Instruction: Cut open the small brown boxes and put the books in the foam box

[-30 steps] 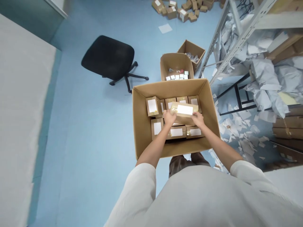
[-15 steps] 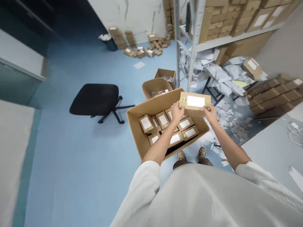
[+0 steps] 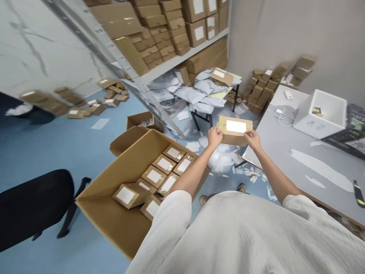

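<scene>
A small brown carton (image 3: 235,138) is held up level between the two hands, in front of the body and over the floor, just past the near corner of a grey table. Its white label (image 3: 235,126) faces up, with shiny tape beside it. The left hand (image 3: 215,137) grips the carton's left end, the thumb against the near left corner and the other fingers curled at that end, partly hidden. The right hand (image 3: 253,139) pinches the near right corner, thumb and bent forefinger against the edge just right of the label; where its remaining fingertips rest is hard to tell. The label lies between the two grips. Below and to the left stands a large open box (image 3: 119,171), tilted in view, with more labelled cartons (image 3: 154,176) packed inside. Under the held carton, paper scraps (image 3: 222,160) litter the floor. To the right, the grey table (image 3: 279,152) bears a white tub (image 3: 316,123) and a cutter (image 3: 358,194). Beyond the carton, grey parcels (image 3: 196,95) are heaped beside a metal shelf (image 3: 182,57) stacked with boxes. A black chair (image 3: 37,201) stands at far left.
</scene>
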`<state>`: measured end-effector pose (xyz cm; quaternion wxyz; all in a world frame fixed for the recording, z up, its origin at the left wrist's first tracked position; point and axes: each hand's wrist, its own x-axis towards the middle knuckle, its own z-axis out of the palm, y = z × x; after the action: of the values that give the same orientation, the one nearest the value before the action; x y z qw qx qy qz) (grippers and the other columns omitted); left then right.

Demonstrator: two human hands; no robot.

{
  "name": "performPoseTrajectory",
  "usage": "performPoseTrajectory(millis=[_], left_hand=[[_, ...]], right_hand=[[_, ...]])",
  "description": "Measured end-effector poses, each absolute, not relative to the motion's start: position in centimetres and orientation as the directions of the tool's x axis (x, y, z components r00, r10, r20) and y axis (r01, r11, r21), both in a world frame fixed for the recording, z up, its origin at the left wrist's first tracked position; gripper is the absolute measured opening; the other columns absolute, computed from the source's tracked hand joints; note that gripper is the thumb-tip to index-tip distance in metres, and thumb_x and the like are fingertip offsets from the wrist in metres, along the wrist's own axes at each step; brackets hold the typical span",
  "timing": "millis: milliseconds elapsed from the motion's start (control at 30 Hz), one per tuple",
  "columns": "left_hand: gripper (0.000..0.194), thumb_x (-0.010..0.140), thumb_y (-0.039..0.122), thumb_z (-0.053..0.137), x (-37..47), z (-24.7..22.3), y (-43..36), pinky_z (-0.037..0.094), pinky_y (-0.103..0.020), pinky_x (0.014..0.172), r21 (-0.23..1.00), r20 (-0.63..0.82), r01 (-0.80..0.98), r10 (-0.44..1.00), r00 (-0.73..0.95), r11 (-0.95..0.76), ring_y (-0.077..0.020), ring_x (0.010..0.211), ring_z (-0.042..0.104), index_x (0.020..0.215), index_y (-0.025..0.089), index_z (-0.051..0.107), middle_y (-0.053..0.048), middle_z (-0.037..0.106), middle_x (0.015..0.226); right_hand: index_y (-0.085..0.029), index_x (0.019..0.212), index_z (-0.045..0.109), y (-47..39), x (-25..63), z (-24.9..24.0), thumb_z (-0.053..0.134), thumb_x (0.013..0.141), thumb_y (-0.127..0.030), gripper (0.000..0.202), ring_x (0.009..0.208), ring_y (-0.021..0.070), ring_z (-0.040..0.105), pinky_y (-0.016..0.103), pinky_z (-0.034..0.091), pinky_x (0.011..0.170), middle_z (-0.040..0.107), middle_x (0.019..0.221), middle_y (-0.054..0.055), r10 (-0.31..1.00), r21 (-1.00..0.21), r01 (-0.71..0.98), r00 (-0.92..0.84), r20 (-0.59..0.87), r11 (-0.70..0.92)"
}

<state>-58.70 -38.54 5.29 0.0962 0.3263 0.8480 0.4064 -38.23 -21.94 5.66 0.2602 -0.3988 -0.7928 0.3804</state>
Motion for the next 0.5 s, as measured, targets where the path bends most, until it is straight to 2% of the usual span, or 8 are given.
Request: performPoseTrajectory(millis=[267, 500], left_hand=[[0.043, 0.094, 0.014, 0.062, -47.1, 1.4, -22.6, 0.050, -0.047, 0.117, 0.773, -0.022, 0.510, 0.820, -0.572, 0.377, -0.0342, 0.125, 0.068, 0.135, 0.019, 0.074, -0.014, 0.076, 0.128], [0.047, 0.088, 0.019, 0.073, -40.6, -1.8, -16.0, 0.053, -0.044, 0.113, 0.818, -0.113, 0.456, 0.875, -0.470, 0.350, -0.0311, 0.120, 0.072, 0.135, 0.021, 0.075, -0.013, 0.078, 0.128]], right_hand=[[-0.027, 0.088, 0.074, -11.7, -23.1, 3.0, 0.068, 0.078, -0.039, 0.017, 0.123, 0.0348, 0.065, 0.058, 0.044, 0.120, 0.078, 0.118, 0.007, 0.957, -0.806, 0.573, -0.289, -0.030, 0.148], [-0.027, 0.095, 0.073, -8.4, -15.5, -0.3, 0.068, 0.078, -0.038, 0.020, 0.120, 0.0328, 0.066, 0.056, 0.046, 0.119, 0.076, 0.120, 0.007, 0.983, -0.783, 0.622, -0.160, -0.090, 0.030]])
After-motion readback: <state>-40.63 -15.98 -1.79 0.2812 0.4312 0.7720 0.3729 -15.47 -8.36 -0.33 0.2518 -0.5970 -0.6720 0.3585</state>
